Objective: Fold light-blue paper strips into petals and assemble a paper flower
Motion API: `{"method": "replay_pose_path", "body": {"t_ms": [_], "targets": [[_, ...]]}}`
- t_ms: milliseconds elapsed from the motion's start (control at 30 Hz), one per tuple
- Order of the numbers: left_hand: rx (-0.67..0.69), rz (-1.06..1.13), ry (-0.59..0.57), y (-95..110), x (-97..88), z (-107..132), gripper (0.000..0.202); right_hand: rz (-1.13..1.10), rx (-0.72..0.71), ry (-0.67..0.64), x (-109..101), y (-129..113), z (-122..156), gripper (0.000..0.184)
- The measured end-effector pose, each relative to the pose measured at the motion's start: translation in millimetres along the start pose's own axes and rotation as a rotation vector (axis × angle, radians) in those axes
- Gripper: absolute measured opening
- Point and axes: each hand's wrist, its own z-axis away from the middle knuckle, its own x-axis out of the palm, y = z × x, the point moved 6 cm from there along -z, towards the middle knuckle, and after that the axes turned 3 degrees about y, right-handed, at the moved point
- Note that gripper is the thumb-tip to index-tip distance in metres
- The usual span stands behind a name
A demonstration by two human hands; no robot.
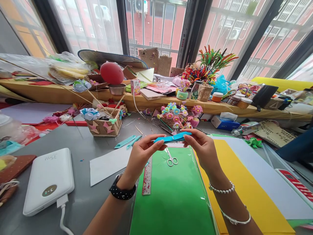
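Head view: left hand [144, 150] & right hand [201, 147] pinch a folded blue paper strip [171, 138] between them, fingers narrow, each closed on one end. Strip sits mid-air over the far edge of a green sheet [171, 195], w/ small scissors [171, 159] lying just below it and a ruler [147, 178] on the sheet's left edge.

Risks, as I judge: the thin folded strip could spring open or tear if pulled too hard from both ends; if dropped it lands on the scissors.

Containers: cardboard basket [105, 125], far left, holds paper flowers & sticks. Small woven basket [204, 92] on the far ledge, contents unclear. Metal bowl [117, 88] under a red balloon [111, 73]. Power bank [49, 181] near left.
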Motion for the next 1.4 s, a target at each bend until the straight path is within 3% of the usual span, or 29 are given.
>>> {"method": "replay_pose_path", "body": {"t_ms": [400, 733, 967, 1133, 1267, 1400], "targets": [[-0.028, 0.029, -0.006, 0, 1.9, 0, 0.020, -0.039, 0.073, -0.003, 2, 3, 1, 0.018], [0.037, 0.012, -0.052, 10, 5.4, 5, 0.026, -0.052, 0.141, 0.022, 3, -2, 5, 0.020], [0.084, -0.038, 0.014, 14, 3.1, 8, 0.015, -0.027, 0.143, -0.011, 4, -2, 7, 0.020], [0.087, -0.043, 0.057, 16, 1.0, 9, 0.014, 0.015, 0.100, -0.025, 4, -8, 7, 0.022], [0.065, -0.026, 0.104, 16, -2.2, 8, 0.016, 0.061, -0.022, -0.125, 7, -20, 7, 0.034], [0.037, 0.006, 0.065, 13, -0.6, 6, 0.021, 0.149, -0.035, -0.167, 8, -23, 8, 0.025]]}}
